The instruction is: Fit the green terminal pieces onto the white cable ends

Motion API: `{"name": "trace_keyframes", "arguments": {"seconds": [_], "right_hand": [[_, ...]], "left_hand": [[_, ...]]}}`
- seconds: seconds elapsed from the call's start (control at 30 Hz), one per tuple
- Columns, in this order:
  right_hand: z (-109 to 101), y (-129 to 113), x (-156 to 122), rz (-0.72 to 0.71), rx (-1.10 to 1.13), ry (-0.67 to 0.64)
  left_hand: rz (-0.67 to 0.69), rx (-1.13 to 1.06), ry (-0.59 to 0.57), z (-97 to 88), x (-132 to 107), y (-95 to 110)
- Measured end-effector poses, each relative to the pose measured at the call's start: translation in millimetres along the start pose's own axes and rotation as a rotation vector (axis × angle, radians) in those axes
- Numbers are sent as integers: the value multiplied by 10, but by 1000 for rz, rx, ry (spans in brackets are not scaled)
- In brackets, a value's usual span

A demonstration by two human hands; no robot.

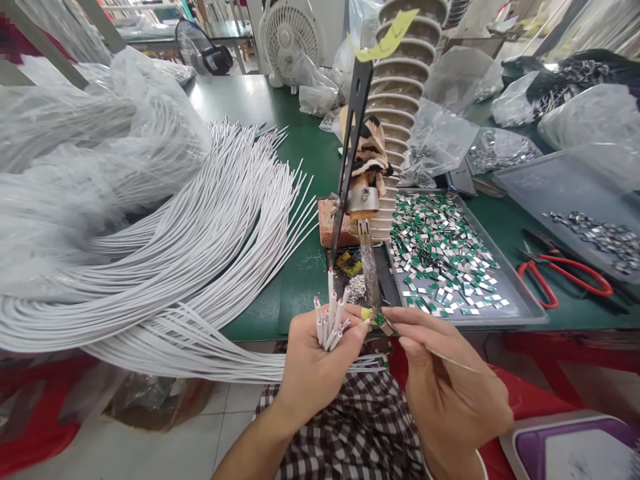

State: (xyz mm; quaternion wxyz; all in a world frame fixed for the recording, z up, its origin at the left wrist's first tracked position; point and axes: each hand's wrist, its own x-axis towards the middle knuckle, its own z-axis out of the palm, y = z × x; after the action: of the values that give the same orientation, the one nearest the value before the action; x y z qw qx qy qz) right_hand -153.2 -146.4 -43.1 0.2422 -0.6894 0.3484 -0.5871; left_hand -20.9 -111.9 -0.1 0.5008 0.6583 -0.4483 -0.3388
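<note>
My left hand (320, 360) is closed around a bundle of white cables (330, 313), their stripped ends pointing up. Between thumb and forefinger, one cable end reaches toward a small green circuit board (383, 323) with a metal plug. That board sits right at the tip of a fixed soldering iron (369, 267), which points down from its mount. My right hand (450, 373) is closed with its fingertips by the board, and a thin solder wire (453, 361) runs across its fingers. Whether those fingertips also touch the board, I cannot tell.
Many white cables (200, 247) lie across the left of the bench. Right of the iron, a metal tray (520, 313) holds small circuit boards. Red-handled pliers (575, 267) rest beyond it. A ribbed hose (400, 100), a brick (330, 223) and a fan (290, 40) stand behind.
</note>
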Motion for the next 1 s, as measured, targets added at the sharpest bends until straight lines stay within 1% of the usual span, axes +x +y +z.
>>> {"name": "trace_keyframes", "arguments": {"seconds": [0.07,0.13,0.3,0.4,0.53,0.63,0.7,0.77,0.83,0.9,1.0], "right_hand": [[-8,-29,39,-65,1,-23],[-6,-53,77,-89,-28,-22],[-3,-83,114,-96,-57,-8],[-17,-92,99,-93,-44,-19],[-40,-74,56,-44,48,-45],[-51,-42,35,22,139,-71],[-53,-22,46,80,155,-91],[-47,-7,77,140,105,-138],[-33,4,112,158,22,-174],[-17,13,132,117,-36,-181],[2,23,114,44,-85,-171]], "left_hand": [[-16,-16,11,0,14,13],[-20,-26,13,-2,24,38],[-17,-80,0,-14,31,100],[-18,-104,-31,-32,22,90],[-25,-119,-63,-49,-2,36],[-39,-111,-39,-46,-11,10],[-28,-89,-28,-44,-7,4],[17,-24,-65,-44,2,0],[52,76,-140,-48,12,-8],[16,128,-214,-51,19,-15],[-75,52,-239,-49,29,-11]]}}
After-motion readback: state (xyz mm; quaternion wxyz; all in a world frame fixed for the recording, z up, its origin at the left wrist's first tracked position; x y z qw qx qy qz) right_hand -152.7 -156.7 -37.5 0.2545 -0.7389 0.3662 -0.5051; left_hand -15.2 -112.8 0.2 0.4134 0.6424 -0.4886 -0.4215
